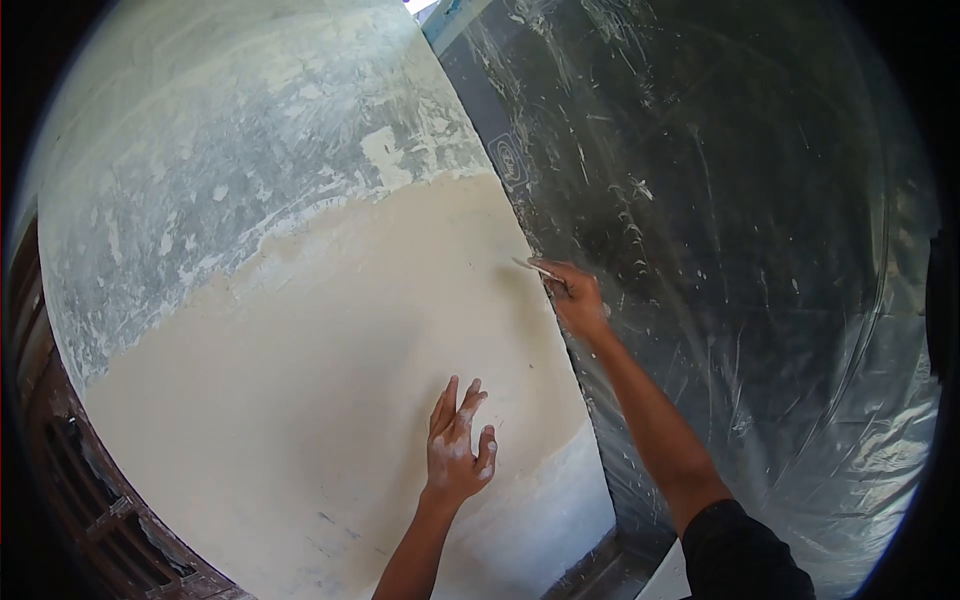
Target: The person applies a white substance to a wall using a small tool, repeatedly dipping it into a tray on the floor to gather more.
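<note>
Smooth cream plaster covers the middle of a wall (330, 330), with rough grey-white patches above it. My left hand (460, 445), smeared with white, is at the lower middle of the wall, fingers apart and nothing in it; whether it touches the surface I cannot tell. At the wall's right edge, my right hand (575, 295) is closed around a thin, flat tool (537, 268). The tool's tip points left over the plaster near that edge. My fingers hide the rest of it.
Dark plastic sheeting (740, 250) with white splashes hangs to the right of the wall edge. A brown slatted frame (110, 500) stands at the lower left. Below the wall's right corner is a dark ledge (590, 570).
</note>
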`<control>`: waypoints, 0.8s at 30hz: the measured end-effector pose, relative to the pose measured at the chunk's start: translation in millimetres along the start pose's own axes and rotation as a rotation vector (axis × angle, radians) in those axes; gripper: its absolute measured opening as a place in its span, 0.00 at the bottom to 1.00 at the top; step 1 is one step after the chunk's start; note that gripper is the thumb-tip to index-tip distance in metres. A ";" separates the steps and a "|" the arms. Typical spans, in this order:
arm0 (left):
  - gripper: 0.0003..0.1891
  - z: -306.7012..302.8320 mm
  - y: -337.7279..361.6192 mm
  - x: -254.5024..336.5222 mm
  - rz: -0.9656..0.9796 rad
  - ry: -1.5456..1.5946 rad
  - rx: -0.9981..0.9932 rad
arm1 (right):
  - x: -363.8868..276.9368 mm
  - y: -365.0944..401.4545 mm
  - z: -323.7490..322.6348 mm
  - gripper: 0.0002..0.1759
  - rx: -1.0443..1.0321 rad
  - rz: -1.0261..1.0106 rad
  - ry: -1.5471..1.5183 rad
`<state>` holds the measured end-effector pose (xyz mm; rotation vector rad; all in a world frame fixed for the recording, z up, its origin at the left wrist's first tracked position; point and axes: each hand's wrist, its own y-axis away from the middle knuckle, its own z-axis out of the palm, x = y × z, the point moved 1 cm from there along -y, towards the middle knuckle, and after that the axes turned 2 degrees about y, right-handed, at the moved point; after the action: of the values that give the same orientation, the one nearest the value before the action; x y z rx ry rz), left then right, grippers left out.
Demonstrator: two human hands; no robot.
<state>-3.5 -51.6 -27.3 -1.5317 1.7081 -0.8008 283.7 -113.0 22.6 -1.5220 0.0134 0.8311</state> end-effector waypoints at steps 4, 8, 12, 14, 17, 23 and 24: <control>0.22 8.0 -18.9 -6.1 0.023 -0.045 0.006 | 32.8 -9.9 16.2 0.26 -0.014 -0.366 0.246; 0.20 20.1 -21.6 -10.0 0.025 -0.060 0.025 | 79.2 74.1 34.3 0.27 0.019 -0.474 0.455; 0.20 27.8 -17.8 -12.7 0.050 -0.083 0.003 | 93.2 157.3 24.7 0.26 -0.044 -0.386 0.476; 0.21 32.0 -16.0 -15.0 0.059 -0.031 0.007 | 74.2 138.2 20.8 0.26 0.022 -0.418 0.415; 0.22 37.2 -21.1 -20.0 0.066 -0.040 0.008 | 39.0 41.1 30.6 0.33 0.179 -0.480 0.381; 0.23 43.7 -31.1 -20.3 0.088 -0.005 0.018 | 68.9 48.1 59.9 0.36 0.160 -0.350 0.477; 0.23 42.0 -32.5 -19.2 0.088 -0.004 0.021 | 77.5 78.6 60.1 0.36 0.151 -0.292 0.507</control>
<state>50.5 -36.0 -22.7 -1.4329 1.7458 -0.7672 273.9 -37.5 -77.3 -1.5104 0.2168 0.1954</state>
